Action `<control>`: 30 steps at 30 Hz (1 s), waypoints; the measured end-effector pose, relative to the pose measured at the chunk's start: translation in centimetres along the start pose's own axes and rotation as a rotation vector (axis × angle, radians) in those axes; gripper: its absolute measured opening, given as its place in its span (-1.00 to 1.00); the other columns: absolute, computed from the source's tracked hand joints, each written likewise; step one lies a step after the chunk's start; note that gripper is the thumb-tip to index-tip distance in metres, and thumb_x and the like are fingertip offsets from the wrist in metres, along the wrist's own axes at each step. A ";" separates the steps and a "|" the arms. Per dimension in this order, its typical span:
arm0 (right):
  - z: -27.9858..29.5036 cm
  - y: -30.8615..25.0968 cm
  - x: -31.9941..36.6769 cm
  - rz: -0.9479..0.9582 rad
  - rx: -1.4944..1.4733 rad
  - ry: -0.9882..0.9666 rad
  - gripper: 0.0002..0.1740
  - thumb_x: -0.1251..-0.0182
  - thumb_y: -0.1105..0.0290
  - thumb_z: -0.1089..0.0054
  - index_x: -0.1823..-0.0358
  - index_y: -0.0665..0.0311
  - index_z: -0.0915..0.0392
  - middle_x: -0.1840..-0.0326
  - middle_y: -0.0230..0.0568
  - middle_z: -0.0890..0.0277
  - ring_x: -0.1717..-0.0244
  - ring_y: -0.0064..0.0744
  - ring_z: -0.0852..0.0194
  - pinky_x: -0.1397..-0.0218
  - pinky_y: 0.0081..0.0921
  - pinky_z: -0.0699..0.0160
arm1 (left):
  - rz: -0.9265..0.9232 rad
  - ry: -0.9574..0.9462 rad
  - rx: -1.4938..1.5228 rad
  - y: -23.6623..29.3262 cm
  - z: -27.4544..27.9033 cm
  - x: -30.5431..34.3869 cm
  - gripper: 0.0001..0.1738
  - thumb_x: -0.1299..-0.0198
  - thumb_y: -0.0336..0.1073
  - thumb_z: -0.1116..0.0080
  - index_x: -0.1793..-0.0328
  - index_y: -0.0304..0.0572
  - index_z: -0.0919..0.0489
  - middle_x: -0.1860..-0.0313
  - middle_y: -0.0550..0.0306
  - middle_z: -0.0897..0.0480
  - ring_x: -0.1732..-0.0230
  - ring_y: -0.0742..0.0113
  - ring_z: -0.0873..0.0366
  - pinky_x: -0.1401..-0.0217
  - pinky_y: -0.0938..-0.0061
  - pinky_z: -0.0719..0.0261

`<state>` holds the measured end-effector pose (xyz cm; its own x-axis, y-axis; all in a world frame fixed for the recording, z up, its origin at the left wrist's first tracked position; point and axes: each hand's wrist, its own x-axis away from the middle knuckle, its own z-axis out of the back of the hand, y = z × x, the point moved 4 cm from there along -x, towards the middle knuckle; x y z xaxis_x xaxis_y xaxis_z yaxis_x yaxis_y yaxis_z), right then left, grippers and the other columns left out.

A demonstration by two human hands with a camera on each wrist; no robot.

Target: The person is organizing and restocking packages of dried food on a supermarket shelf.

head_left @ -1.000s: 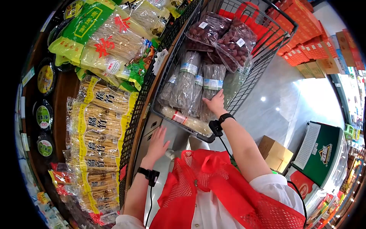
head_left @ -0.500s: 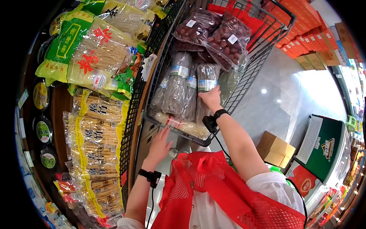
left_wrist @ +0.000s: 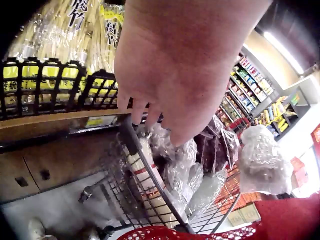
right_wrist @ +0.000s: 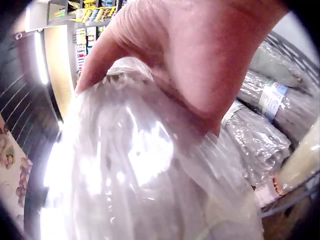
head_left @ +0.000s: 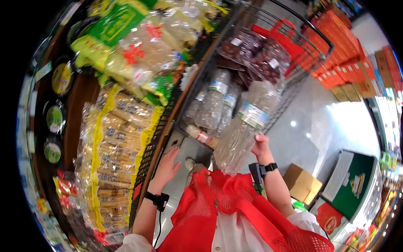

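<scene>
One clear, banded packet (head_left: 241, 132) was gripped along its side in my right hand (head_left: 261, 146), seemingly to steady it over the cart (left_wrist: 130, 139). Beyond that hand, inside the cart, at least three similar packets (head_left: 211, 108) lay side by side, likely to save room; two dark-red bags (head_left: 268, 59) sat farther off. My left hand (head_left: 167, 166), fingers loose, held nothing.

One long clear plastic packet (head_left: 237, 143) with a white-and-blue label band (head_left: 254, 115), tilted, held at its side in the right-hand grip (head_left: 261, 145) at the near end of a black wire shopping cart (head_left: 322, 56) carrying similar clear packets (head_left: 213, 107) and transparent bags of dark red-brown pieces (head_left: 270, 59). Left-hand grip (head_left: 167, 166), near a brown wooden shelf edge (head_left: 170, 124); alongside, yellow-banded clear packs of tan sticks (head_left: 121, 147).
</scene>
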<state>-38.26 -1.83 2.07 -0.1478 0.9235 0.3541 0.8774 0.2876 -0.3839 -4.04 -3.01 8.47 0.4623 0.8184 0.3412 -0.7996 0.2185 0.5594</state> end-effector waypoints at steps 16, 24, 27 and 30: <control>-14.2 11.5 -2.4 0.133 0.365 0.236 -0.15 -0.16 -0.34 0.19 -0.32 0.11 -0.10 -0.32 -0.25 -0.13 -0.28 -0.21 -0.10 -0.31 -0.27 -0.14 | 0.481 1.238 -0.414 -27.4 31.5 19.9 -0.66 -0.19 -0.26 0.01 -0.08 -0.20 -0.44 -0.07 -0.04 -0.47 -0.16 0.07 -0.35 -0.22 0.30 -0.26; -34.2 22.0 -12.0 0.169 0.583 -0.327 -0.20 0.18 0.25 -0.32 -0.20 0.23 -0.25 -0.12 -0.24 -0.34 -0.05 -0.22 -0.37 -0.06 -0.28 -0.45 | 0.499 0.499 0.288 -36.9 29.5 18.9 -0.49 -0.10 0.03 -0.07 -0.16 0.04 -0.45 0.14 -0.03 -0.61 0.15 0.10 -0.58 0.08 0.37 -0.49; -47.1 27.6 -14.7 0.586 1.745 -0.728 -0.24 0.30 0.35 -0.40 -0.07 0.38 -0.35 0.03 -0.13 -0.46 -0.01 -0.26 -0.41 -0.05 -0.36 -0.40 | 0.544 0.436 0.256 -32.9 30.0 19.7 -0.74 -0.22 -0.13 0.07 0.07 0.06 -0.56 0.32 0.08 -0.64 0.27 0.21 -0.60 0.22 0.32 -0.50; -59.9 36.3 -13.9 0.946 1.368 -1.014 -0.08 0.38 0.28 -0.47 -0.12 0.42 -0.24 0.00 0.02 -0.38 -0.04 -0.13 -0.37 -0.17 -0.30 -0.28 | 0.476 0.595 0.166 -30.5 28.9 21.3 -0.72 -0.21 -0.10 0.06 0.00 0.25 -0.58 0.44 0.05 -0.62 0.48 0.11 -0.57 0.33 0.29 -0.53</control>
<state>22.96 -19.42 34.26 -0.5217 0.5104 -0.6837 0.0026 -0.8004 -0.5995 41.27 -7.55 20.53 -0.2374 0.9618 0.1365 -0.7709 -0.2720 0.5760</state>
